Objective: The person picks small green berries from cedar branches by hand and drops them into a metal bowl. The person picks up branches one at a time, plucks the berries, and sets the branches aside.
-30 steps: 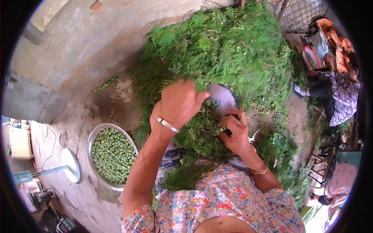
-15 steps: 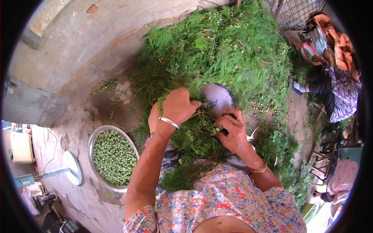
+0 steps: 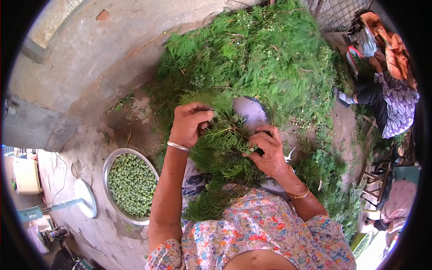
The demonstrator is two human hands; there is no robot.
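A leafy green branch [image 3: 225, 148] lies across my lap, over the floral shirt [image 3: 256, 229] and patterned trousers. My right hand [image 3: 269, 150], on the image's right with a thin gold bangle, is closed round the branch's stem. On the image's left, my left hand [image 3: 191, 123], with a silver bangle, is at the branch's upper left edge, thumb and fingers pinched together; what lies between them is too small to name. A metal basin [image 3: 106, 180] holding many small green cones [image 3: 132, 184] stands on the floor to the left.
A large heap of green branches [image 3: 270, 58] spreads ahead, against a wall [image 3: 112, 40]. At left is a light-blue fan-like object [image 3: 85, 198]. At far right a seated person [image 3: 398, 105] works by a red-rimmed bowl [image 3: 353, 58]; another person [image 3: 398, 202] is lower down.
My left hand has turned and moved slightly left and down, so its thumb and fingertips now show. My right hand keeps its hold on the branch, almost unmoved.
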